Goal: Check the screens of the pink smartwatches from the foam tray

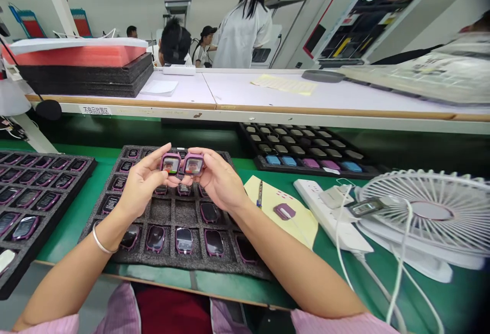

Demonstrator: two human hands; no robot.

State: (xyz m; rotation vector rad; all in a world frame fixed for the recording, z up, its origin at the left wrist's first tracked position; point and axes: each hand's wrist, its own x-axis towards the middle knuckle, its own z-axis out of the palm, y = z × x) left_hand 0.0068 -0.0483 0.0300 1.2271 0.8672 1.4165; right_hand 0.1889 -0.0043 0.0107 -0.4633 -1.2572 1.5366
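Above a dark grey foam tray (172, 261) on the green desk (65, 237), the left hand (147, 178) has its grip closed round a purple-framed, rounded-square device with a lit screen (170, 164), the thumb at its lower edge and the fingers at its side and top. The right hand (220, 175) has its grip closed too, on a second purple-framed square device with a lit screen (193, 165), a finger lying along its top edge. The two devices stand side by side, screens towards the wearer; whether their frames touch, I cannot tell. Similar dark-screened, purple-rimmed devices (184, 240) sit in the tray's compartments below. Right of the tray, a pale yellow paper sheet (302, 229) carries a small purple rounded-square block (282, 210) and a pen (260, 193). Beyond it are a white power strip (306, 189) and a white round fan (432, 211)
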